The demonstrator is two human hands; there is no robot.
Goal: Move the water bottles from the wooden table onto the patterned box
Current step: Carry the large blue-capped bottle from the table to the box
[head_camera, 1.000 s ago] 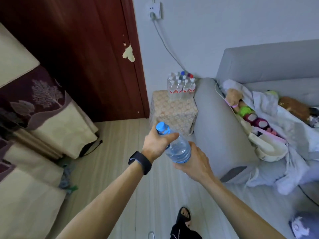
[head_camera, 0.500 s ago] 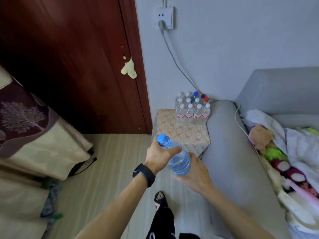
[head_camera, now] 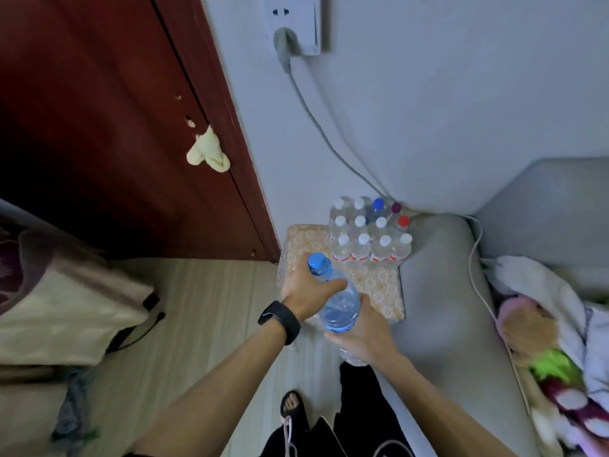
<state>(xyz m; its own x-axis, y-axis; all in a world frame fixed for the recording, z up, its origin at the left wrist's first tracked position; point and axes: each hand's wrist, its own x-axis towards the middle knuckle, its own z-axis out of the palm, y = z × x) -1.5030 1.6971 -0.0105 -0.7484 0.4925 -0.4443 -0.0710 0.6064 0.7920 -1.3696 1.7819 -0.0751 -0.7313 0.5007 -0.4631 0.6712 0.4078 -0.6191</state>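
Both hands clamp a large water bottle [head_camera: 341, 303], tilted, over the near edge of the patterned box [head_camera: 377, 280]: left hand [head_camera: 306, 288] round the neck, right hand [head_camera: 362, 331] curled under the base. Lowered carelessly, it could topple the small bottles [head_camera: 369, 235] crowding the box's far side, or slide off.
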